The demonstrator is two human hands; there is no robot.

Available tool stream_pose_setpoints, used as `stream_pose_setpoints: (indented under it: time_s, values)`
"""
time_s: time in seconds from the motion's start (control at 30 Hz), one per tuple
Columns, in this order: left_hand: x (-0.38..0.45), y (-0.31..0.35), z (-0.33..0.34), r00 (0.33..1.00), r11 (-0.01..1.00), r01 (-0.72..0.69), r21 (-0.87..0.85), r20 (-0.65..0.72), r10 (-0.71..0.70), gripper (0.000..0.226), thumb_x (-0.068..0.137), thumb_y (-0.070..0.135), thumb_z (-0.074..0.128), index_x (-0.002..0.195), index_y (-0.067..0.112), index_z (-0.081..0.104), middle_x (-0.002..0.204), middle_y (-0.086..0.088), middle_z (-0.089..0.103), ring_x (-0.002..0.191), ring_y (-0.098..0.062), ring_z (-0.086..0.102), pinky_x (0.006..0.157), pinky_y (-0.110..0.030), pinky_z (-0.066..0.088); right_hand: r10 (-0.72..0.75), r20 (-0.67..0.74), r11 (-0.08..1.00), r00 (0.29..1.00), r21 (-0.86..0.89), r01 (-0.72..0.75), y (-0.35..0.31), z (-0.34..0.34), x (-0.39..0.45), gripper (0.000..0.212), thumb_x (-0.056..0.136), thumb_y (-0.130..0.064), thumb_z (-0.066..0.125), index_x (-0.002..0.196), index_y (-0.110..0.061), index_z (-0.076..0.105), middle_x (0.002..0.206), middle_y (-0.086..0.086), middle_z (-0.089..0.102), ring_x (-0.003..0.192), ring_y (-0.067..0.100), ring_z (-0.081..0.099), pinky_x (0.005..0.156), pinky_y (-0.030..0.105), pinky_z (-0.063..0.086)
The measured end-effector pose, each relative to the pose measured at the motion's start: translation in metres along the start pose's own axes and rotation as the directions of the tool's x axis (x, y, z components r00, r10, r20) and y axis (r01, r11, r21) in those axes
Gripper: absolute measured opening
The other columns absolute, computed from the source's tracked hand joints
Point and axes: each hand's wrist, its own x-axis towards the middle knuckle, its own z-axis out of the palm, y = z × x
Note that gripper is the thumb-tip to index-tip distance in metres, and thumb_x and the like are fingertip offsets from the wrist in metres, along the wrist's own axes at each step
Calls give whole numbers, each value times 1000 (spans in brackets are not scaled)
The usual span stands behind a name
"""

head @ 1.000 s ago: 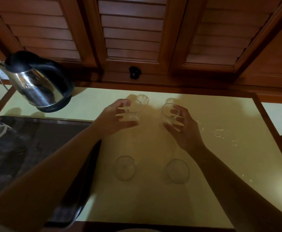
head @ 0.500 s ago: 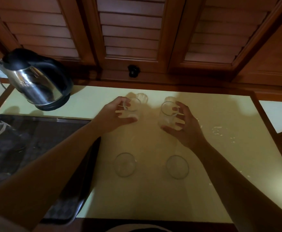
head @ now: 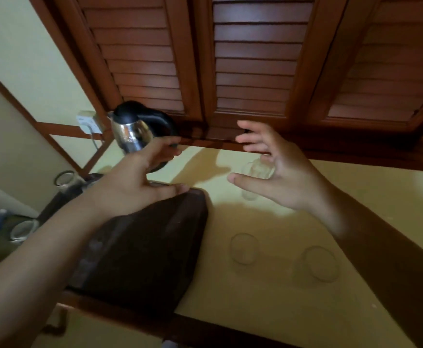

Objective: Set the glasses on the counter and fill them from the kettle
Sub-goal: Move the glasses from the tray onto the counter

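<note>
Two glasses (head: 244, 248) (head: 320, 263) stand nearest me on the worktop (head: 268, 297), faint, little more than rims. Beside them lies a dark tray (head: 142, 252). My left hand (head: 135, 182) hangs open and empty above the tray, covering the kettle's (head: 135, 129) base. My right hand (head: 278, 172), fingers spread, holds nothing and half hides a farther glass (head: 254, 175); whether another stands behind it I cannot tell.
</note>
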Motion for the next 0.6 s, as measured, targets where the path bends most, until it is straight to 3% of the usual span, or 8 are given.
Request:
stream_pose_setpoints:
  time_s: [0.1,0.17,0.23,0.37,0.5,0.6]
  values:
    - [-20,-26,-47,998,994,-45,101,-44,50,80,78,50,85,147,31,49,137,9,67,135,-6,58,102,-35,57,-45,84,999,995,1,45,-32,36,24,95,75,-58,84,156,-44,36,144,-19,56,129,-4,56,108,32,47]
    - [-31,-48,-78,995,983,-49,178,-73,63,71,80,34,88,142,24,54,130,8,69,130,-11,63,95,-17,54,-62,130,998,990,-5,64,-50,67,38,95,77,-53,86,156,-42,36,143,-18,57,125,-4,57,102,26,46]
    - [-40,-73,-107,996,973,1,229,-89,20,68,83,25,87,142,20,55,132,3,67,130,-12,62,89,-9,51,-73,168,996,983,-33,80,-64,101,53,94,78,-51,86,156,-41,36,142,-15,57,121,-1,58,98,25,49]
    - [-54,-129,-154,1000,931,15,366,-17,-9,73,79,32,82,146,21,54,142,-1,62,130,-17,58,100,-30,48,-27,233,991,972,-122,56,-79,175,85,99,78,-57,84,159,-39,31,148,-9,55,124,9,58,102,34,52]
    - [-52,-180,-169,990,903,73,424,79,-117,81,80,26,89,150,28,49,153,5,52,133,-8,47,98,-21,36,33,261,977,965,-214,25,-85,243,117,105,75,-60,85,161,-33,29,153,-2,54,127,14,58,97,33,54]
    - [-38,-208,-166,949,856,90,508,218,-229,96,74,30,92,155,31,42,156,5,47,140,-16,48,110,-32,43,115,308,955,945,-296,-20,-78,281,139,106,71,-63,85,159,-27,36,153,4,56,133,20,59,103,37,53]
